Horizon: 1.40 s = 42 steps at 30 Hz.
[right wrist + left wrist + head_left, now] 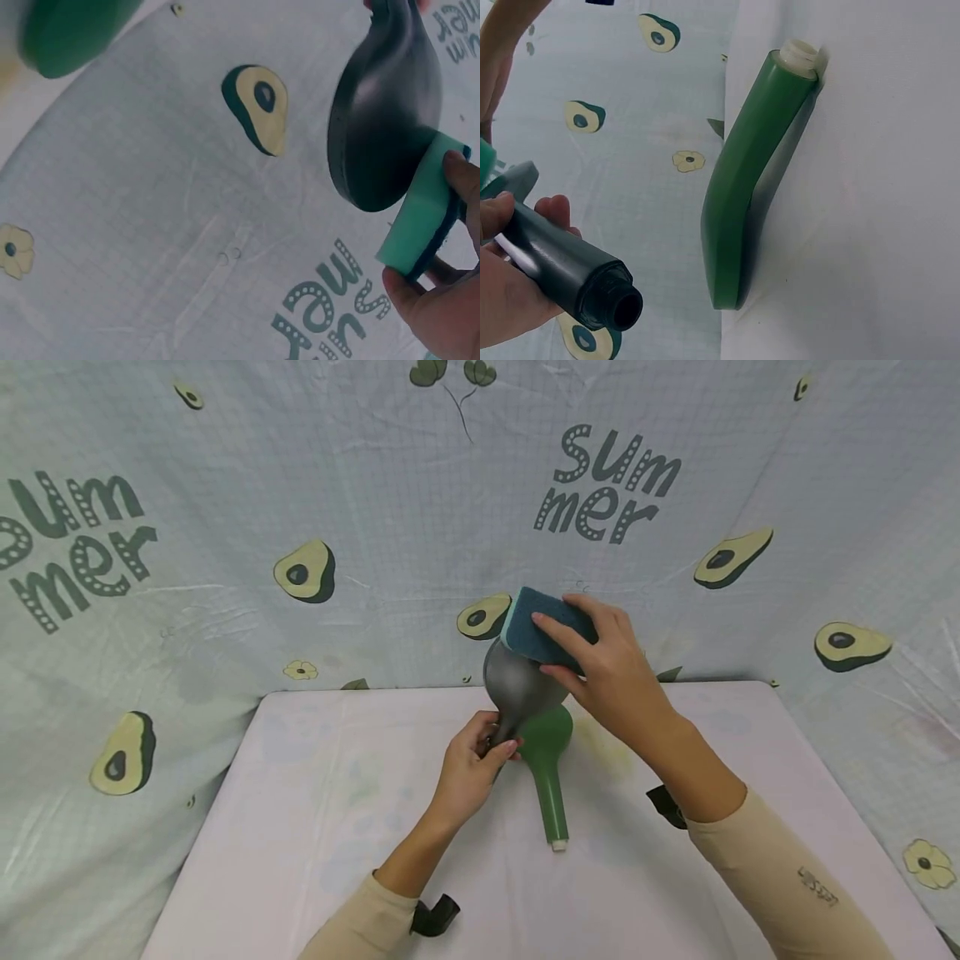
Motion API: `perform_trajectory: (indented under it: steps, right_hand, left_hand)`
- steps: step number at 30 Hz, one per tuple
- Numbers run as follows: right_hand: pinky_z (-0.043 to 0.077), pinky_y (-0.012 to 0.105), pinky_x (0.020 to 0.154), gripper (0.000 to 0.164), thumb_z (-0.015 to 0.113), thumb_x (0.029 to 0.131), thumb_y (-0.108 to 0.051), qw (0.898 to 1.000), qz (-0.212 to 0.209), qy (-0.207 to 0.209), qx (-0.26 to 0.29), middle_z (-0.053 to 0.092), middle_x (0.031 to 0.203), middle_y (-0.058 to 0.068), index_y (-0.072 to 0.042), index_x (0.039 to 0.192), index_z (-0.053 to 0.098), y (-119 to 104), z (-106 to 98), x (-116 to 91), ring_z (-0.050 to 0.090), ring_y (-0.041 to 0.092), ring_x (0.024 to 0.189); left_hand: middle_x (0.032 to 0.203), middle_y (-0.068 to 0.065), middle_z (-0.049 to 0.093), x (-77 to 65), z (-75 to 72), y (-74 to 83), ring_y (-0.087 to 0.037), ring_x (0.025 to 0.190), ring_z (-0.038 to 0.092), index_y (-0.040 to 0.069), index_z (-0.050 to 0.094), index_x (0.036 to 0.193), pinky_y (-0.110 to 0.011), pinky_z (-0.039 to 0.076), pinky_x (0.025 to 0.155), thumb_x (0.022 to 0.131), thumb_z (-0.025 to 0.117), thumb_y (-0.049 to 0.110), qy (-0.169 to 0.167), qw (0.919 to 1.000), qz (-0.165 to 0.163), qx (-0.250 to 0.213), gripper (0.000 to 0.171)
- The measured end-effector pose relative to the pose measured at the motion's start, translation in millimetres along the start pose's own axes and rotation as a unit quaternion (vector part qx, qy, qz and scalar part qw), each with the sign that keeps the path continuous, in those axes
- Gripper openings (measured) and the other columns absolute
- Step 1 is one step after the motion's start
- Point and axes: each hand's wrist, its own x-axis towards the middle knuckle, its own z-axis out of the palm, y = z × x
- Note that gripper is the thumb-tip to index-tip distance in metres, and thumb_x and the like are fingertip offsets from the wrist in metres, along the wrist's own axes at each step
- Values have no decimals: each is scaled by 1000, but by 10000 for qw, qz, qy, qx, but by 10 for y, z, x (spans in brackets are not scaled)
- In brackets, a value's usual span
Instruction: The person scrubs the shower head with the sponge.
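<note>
My left hand (468,768) grips a dark grey shower head (521,683) by its handle, raised above the table with the round head upward. The threaded end of that handle faces the camera in the left wrist view. My right hand (611,672) pinches a sponge (551,625) with a light teal foam side and a dark blue scouring side. The foam side lies against the edge of the shower head in the right wrist view. Lower down, a green shower head (551,777) lies on the table, its white threaded end toward me; the grey one overlaps its top.
The table (322,827) has a pale pink cover. Behind it hangs a light cloth (405,527) printed with avocados and lettering. Black straps or mounts (435,917) show at both wrists.
</note>
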Motion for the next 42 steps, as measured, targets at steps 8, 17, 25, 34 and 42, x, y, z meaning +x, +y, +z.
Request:
perform_trajectory:
  steps: [8, 17, 25, 34, 42]
  right_hand:
    - [51, 57, 105, 64, 85, 87, -25, 9967, -761, -201, -210, 50, 147, 26, -17, 145, 61, -156, 140, -126, 52, 47, 125]
    - [56, 49, 99, 61, 82, 90, -24, 9845, -1400, -542, -908, 52, 145, 26, -16, 146, 60, -385, 290, -409, 56, 43, 120]
    - [49, 60, 105, 60, 76, 95, -15, 9985, -247, -449, -199, 42, 153, 27, -17, 151, 53, -138, 52, -26, 46, 49, 129]
    - [48, 63, 105, 53, 76, 95, -14, 9987, -132, -470, 123, 42, 154, 27, -17, 145, 58, -83, 18, 9, 46, 50, 132]
    - [57, 56, 93, 67, 90, 81, -18, 9944, -997, -290, -172, 48, 144, 28, -19, 141, 61, -336, 289, -393, 52, 46, 120]
  left_hand:
    - [103, -21, 74, 30, -40, 23, -30, 85, 72, 2, 63, 125, -30, 59, 75, 99, 68, 6, 216, 9992, 68, 333, 27]
    - [94, -16, 71, 56, -64, 7, -23, 78, 70, 1, 70, 118, -24, 56, 70, 97, 70, 2, 625, 9978, 138, 196, 21]
    - [102, -17, 76, 47, 2, -7, -35, 87, 72, 2, 71, 120, -21, 59, 75, 94, 74, 3, 567, 9982, 169, 107, 26]
    - [101, -17, 76, 48, 12, 11, -31, 85, 73, 2, 70, 121, -21, 59, 75, 94, 75, 4, 525, 9982, 198, 222, 27]
    - [94, -19, 72, 76, -29, 30, -27, 79, 70, -1, 66, 119, -24, 58, 73, 97, 69, 1, 747, 9956, 547, 129, 22]
